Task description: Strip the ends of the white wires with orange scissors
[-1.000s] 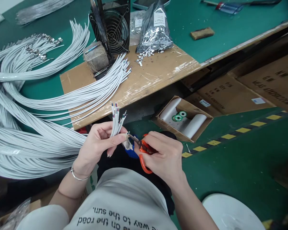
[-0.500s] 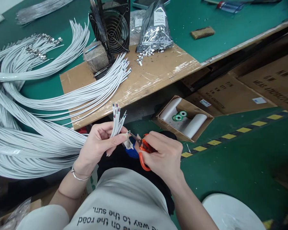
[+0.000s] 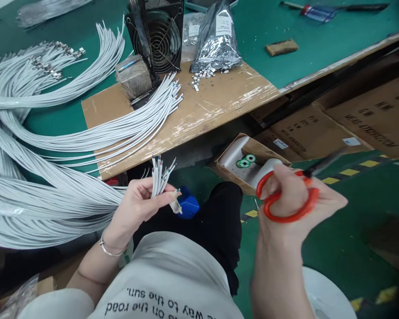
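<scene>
My left hand (image 3: 141,197) is closed around the ends of a bundle of white cables (image 3: 158,177); their coloured wire tips point up past my fingers. One cable end sticks out between thumb and forefinger, with a pale scrap (image 3: 176,206) hanging by the fingertips. Off to the right, my right hand (image 3: 291,199) grips a pair of scissors (image 3: 291,218) with orange handles. Their dark blades point up and right, away from the cables, and are blurred. Long white cables (image 3: 53,190) run from the left hand back across the table's left side.
On the green table (image 3: 252,26) stand a black fan (image 3: 161,44), a bag of small metal parts (image 3: 217,44) and a brown block (image 3: 281,47). More cables (image 3: 103,137) lie over a cardboard sheet (image 3: 216,106). An open carton (image 3: 232,175) and a blue object (image 3: 188,207) are below.
My right hand has moved the scissors away from the cable ends, to the right, and turned them so the blades point outward. The left hand keeps its hold on the bundle.
</scene>
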Demonstrator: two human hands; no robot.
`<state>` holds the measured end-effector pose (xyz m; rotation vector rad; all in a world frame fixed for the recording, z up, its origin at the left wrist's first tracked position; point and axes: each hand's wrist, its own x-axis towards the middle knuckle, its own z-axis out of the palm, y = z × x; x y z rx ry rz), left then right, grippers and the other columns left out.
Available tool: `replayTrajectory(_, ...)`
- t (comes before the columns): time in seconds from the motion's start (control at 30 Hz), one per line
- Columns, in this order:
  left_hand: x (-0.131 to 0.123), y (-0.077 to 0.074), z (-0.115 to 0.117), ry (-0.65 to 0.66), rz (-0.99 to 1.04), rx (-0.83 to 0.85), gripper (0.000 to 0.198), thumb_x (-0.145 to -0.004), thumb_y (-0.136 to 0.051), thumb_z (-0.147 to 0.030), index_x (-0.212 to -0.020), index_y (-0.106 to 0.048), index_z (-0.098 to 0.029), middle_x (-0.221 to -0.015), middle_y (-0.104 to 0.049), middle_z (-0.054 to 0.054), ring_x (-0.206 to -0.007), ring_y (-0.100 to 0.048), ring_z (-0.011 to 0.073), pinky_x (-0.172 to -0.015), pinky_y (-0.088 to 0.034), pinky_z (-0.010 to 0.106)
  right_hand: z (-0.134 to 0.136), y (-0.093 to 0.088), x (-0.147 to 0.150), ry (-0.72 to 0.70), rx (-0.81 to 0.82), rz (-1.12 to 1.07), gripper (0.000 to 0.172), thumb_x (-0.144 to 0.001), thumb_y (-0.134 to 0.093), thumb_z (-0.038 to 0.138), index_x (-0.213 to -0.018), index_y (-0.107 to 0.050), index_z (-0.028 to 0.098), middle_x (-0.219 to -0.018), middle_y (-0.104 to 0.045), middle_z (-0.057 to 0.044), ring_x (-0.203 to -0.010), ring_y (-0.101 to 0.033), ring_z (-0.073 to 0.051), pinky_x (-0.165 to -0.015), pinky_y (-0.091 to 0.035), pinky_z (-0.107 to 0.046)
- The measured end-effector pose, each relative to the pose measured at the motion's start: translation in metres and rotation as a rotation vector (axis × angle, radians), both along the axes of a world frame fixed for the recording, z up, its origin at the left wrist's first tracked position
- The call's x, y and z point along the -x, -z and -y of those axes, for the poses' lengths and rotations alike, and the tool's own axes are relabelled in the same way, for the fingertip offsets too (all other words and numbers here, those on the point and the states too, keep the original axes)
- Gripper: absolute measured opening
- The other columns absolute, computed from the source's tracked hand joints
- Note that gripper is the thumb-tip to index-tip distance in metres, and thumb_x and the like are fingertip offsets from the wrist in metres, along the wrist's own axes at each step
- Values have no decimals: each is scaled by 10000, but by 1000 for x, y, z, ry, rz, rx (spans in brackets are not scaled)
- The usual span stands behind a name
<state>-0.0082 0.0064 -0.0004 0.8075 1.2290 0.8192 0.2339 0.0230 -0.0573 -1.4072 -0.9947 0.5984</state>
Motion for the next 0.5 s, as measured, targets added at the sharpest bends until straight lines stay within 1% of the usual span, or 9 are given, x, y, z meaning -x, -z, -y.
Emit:
replayTrajectory(0.07,0,1,-2,-6,0,-11,248,-781,-950,-388,-834,-855,-165,-543,-630,-26,-379,-277,23,-393,-178,222,5,3,-6,57,-1,-67,524,-893,-742,192,-449,-467,231,-417,-416,37,-407,-391,-101,-502,-279,-347)
replayTrajectory(0.13,0,0,-4,-3,-9,-28,245,-788,-943,-390,-848,-861,-167,-576,-668,-11,-382,-302,26,-399,-179,225,11,8,-2,59,25,-130,522,-863,-813,214,-442,-506,222,-416,-454,40,-402,-401,-99,-481,-282,-329)
replayTrajectory(0.23,0,-2,-6,0,-13,-25,249,-791,-943,-400,-845,-863,-171,-658,-752,29,-385,-325,28,-404,-179,233,16,13,7,18,59,-145,536,-873,-834,266,-443,-518,217,-416,-458,53,-401,-400,-93,-463,-296,-305)
replayTrajectory(0.33,1,-2,-6,7,-3,-24,272,-813,-932,-427,-854,-860,-168,-849,-849,92,-387,-359,22,-408,-209,239,16,13,9,-26,61,-133,518,-890,-833,284,-458,-555,216,-429,-486,48,-411,-421,-100,-467,-316,-303)
replayTrajectory(0.4,2,-2,-6,11,-1,-32,291,-832,-918,-443,-859,-853,-160,-914,-864,112,-386,-374,20,-412,-244,240,17,12,7,-42,57,-130,506,-897,-832,291,-468,-574,217,-436,-495,45,-419,-429,-106,-471,-321,-306)
replayTrajectory(0.5,3,-1,-6,20,14,-40,293,-864,-896,-444,-866,-847,-155,-936,-861,111,-388,-391,20,-405,-261,235,18,11,5,-75,77,-129,499,-906,-829,293,-479,-580,217,-457,-510,39,-443,-446,-112,-485,-338,-308)
